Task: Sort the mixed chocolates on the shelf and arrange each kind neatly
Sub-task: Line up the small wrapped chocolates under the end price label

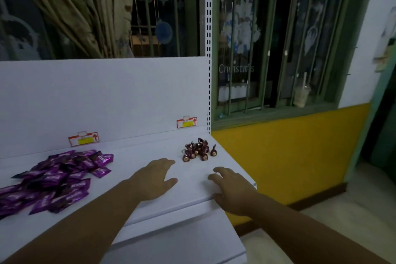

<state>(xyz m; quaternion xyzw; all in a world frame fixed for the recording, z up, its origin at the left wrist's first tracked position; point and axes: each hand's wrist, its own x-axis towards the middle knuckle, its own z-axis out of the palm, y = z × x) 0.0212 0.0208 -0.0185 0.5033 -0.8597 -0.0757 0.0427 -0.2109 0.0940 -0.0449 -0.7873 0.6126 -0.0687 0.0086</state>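
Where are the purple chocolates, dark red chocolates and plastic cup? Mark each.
purple chocolates (57, 178), head view, pile's middle.
dark red chocolates (198, 150), head view, cluster's middle.
plastic cup (301, 97), head view, side wall.

Dim room: barred window (278, 38), yellow-and-white wall (289, 156), beige curtain (81, 10).

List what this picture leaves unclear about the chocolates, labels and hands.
Head view only:
1. purple packets: pile cut off by the left edge; print blurred.
2. dark red chocolates: too small and bunched to count.
3. shelf labels: writing too small.
4. left hand, right hand: undersides hidden by the hands themselves.
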